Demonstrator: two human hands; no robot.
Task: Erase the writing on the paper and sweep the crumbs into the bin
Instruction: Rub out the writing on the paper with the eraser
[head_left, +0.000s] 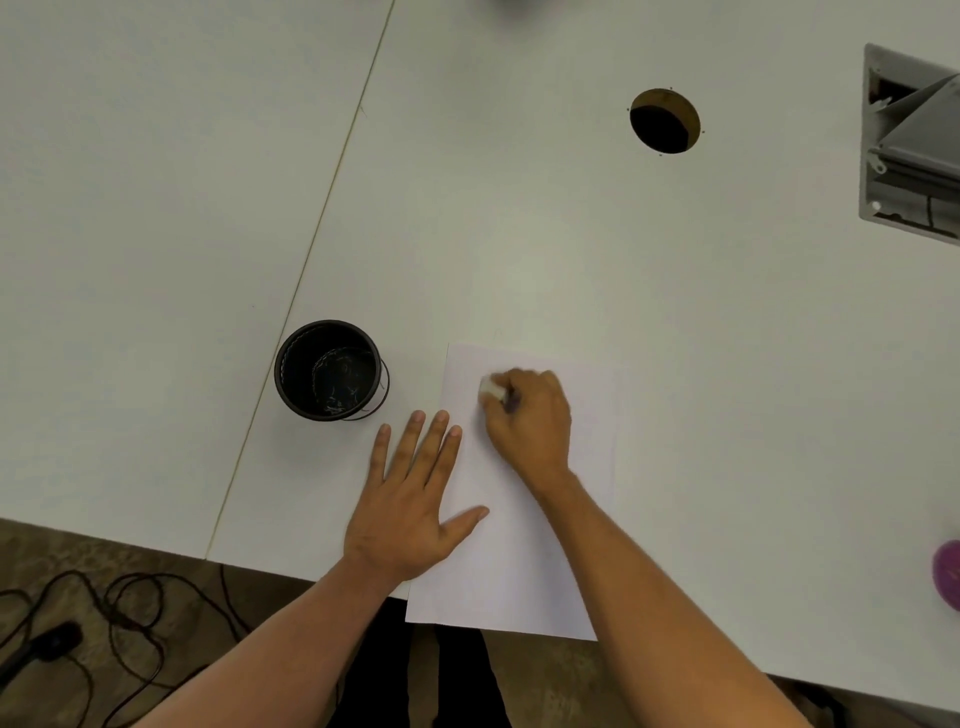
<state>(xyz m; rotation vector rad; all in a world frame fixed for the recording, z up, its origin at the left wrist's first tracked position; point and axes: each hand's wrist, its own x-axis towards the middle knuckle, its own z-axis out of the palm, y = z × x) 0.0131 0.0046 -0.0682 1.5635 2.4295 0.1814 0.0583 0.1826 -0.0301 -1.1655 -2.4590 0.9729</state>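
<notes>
Paper (524, 545) pinned by flat open left hand (410, 499) against sliding | right hand (530, 415) pinches eraser (491, 387), rubbing | bin (330, 370) just beyond left fingertips for crumbs

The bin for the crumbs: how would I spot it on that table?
On the white table, find the sheet of paper at the near edge. Just beyond the flat left hand stands the bin, a small black round cup, open-topped, the only dark upright container there.
</notes>
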